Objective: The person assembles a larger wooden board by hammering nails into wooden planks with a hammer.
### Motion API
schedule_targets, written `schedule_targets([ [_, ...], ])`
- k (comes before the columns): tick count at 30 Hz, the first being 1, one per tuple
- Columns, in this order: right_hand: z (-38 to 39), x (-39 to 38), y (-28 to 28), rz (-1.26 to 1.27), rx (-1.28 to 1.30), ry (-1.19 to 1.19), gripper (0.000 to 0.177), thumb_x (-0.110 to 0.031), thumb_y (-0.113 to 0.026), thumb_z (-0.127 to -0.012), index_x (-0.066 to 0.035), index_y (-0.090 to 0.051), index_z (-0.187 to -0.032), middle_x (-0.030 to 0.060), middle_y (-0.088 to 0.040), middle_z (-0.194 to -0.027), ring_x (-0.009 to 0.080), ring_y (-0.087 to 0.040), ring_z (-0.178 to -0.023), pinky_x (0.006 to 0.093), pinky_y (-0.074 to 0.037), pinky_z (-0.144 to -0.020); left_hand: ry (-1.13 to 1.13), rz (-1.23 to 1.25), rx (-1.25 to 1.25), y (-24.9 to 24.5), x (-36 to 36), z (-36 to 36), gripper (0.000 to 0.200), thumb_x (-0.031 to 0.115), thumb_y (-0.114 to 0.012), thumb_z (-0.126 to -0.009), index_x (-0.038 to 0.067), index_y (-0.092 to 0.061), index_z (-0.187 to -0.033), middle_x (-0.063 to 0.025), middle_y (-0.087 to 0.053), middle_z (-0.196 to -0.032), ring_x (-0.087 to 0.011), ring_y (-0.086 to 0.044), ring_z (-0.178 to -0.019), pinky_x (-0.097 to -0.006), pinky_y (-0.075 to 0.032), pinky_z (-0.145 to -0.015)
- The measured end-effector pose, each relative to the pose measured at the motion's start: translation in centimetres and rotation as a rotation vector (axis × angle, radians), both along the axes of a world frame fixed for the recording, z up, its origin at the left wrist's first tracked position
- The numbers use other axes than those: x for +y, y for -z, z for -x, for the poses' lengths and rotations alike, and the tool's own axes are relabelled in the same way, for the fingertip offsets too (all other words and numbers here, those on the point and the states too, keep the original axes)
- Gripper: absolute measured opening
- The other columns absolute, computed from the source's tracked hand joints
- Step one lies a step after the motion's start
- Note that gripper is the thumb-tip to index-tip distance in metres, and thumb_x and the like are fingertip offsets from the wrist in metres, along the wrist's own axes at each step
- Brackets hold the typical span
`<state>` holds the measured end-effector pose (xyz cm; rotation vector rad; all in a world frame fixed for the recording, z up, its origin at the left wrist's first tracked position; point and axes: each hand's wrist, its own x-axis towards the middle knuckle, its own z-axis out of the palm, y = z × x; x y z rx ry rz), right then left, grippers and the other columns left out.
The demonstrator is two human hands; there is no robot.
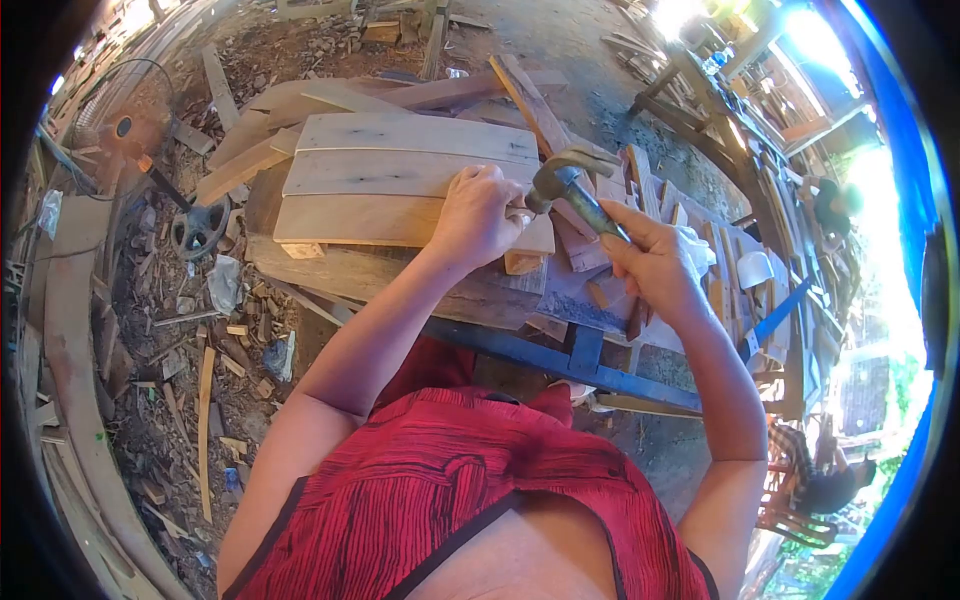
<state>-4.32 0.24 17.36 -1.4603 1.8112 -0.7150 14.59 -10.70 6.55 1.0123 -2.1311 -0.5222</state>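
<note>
My right hand (655,260) is wrapped round the handle of a claw hammer (570,185), whose head is close beside my left hand's fingers. My left hand (480,215) is closed in a pinch over the right end of a panel of pale wooden boards (370,172). Whatever sits between those fingertips is too small and hidden to name. Several boards lie side by side in the panel, with wooden battens (527,262) under its ends. A thick wooden slab (400,287) bears the panel.
Scrap boards (535,100) lie behind and right of the panel. A blue metal bar (500,347) runs along the bench front. A hand saw (780,320) lies at right. At left stand a fan (125,125) and wood offcuts on the ground. Another person (835,485) is at far right.
</note>
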Motion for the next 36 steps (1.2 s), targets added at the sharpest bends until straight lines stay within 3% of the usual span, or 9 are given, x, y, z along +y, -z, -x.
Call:
schedule_targets([
  [7,-0.5,-0.2,-1.2,0.115,-0.074,0.015,0.043,-0.016,-0.062,-0.089,-0.018,-0.057,-0.132,-0.0035,-0.053,-0.066,0.0033,-0.047,-0.055,0.02,-0.041,-0.049,-0.038,0.067,0.051,0.0,0.4,-0.1,0.015,0.017,-0.072,-0.075,0.007,-0.067,-0.084,-0.0104,-0.059,-0.089,-0.0304,-0.056,-0.097,-0.04,-0.042,-0.089],
  [10,0.0,-0.5,-0.7,-0.024,0.092,-0.058,0.042,-0.015,-0.062,-0.09,-0.014,-0.056,-0.132,-0.0034,-0.054,-0.068,0.0029,-0.047,-0.057,0.0195,-0.042,-0.05,-0.021,0.031,-0.006,-0.3,0.4,0.0,0.016,0.016,-0.072,-0.075,0.007,-0.067,-0.087,-0.0101,-0.059,-0.091,-0.0306,-0.055,-0.098,-0.0404,-0.042,-0.09],
  [16,-0.7,-0.5,-2.0,0.103,-0.087,0.049,0.043,-0.02,-0.062,-0.09,-0.016,-0.056,-0.132,-0.0039,-0.053,-0.066,0.0025,-0.047,-0.056,0.0194,-0.041,-0.049,-0.045,0.037,-0.029,0.1,0.4,0.0,0.018,0.014,-0.071,-0.075,0.006,-0.065,-0.089,-0.0113,-0.058,-0.1,-0.0315,-0.052,-0.107,-0.0413,-0.041,-0.094],
  [22,0.3,-0.7,-1.3,-0.099,0.058,-0.026,0.045,-0.022,-0.063,-0.09,-0.016,-0.055,-0.133,-0.0033,-0.053,-0.065,0.0031,-0.046,-0.054,0.02,-0.041,-0.049,-0.048,0.09,-0.01,0.7,0.2,0.1,0.024,0.015,-0.071,-0.076,0.004,-0.063,-0.096,-0.0113,-0.057,-0.107,-0.0316,-0.05,-0.111,-0.0411,-0.039,-0.097],
  [27,-0.4,-0.5,-2.1,0.137,-0.06,0.06,0.044,-0.02,-0.062,-0.089,-0.017,-0.056,-0.132,-0.0031,-0.052,-0.064,0.0041,-0.046,-0.052,0.0214,-0.04,-0.048,-0.061,0.07,-0.015,0.4,0.4,0.0,0.025,0.015,-0.072,-0.075,0.004,-0.063,-0.097,-0.0115,-0.057,-0.109,-0.0318,-0.05,-0.112,-0.0409,-0.039,-0.098],
  [30,-0.5,-0.1,-1.5,-0.013,0.096,0.055,0.042,-0.019,-0.062,-0.089,-0.017,-0.057,-0.132,-0.0029,-0.052,-0.065,0.0039,-0.046,-0.052,0.0209,-0.039,-0.048,-0.058,0.101,-0.019,0.5,0.4,-0.1,0.026,0.015,-0.072,-0.075,0.003,-0.063,-0.097,-0.0117,-0.058,-0.109,-0.0322,-0.05,-0.112,-0.0407,-0.039,-0.098],
  [36,-0.5,0.2,-2.0,0.058,0.017,0.031,0.042,-0.018,-0.061,-0.09,-0.017,-0.057,-0.131,-0.0012,-0.053,-0.065,0.0034,-0.046,-0.053,0.0209,-0.039,-0.048,-0.074,0.069,-0.036,0.4,0.5,0.1,0.024,0.014,-0.071,-0.076,0.003,-0.064,-0.096,-0.0119,-0.058,-0.111,-0.0323,-0.05,-0.113,-0.0414,-0.039,-0.099],
])
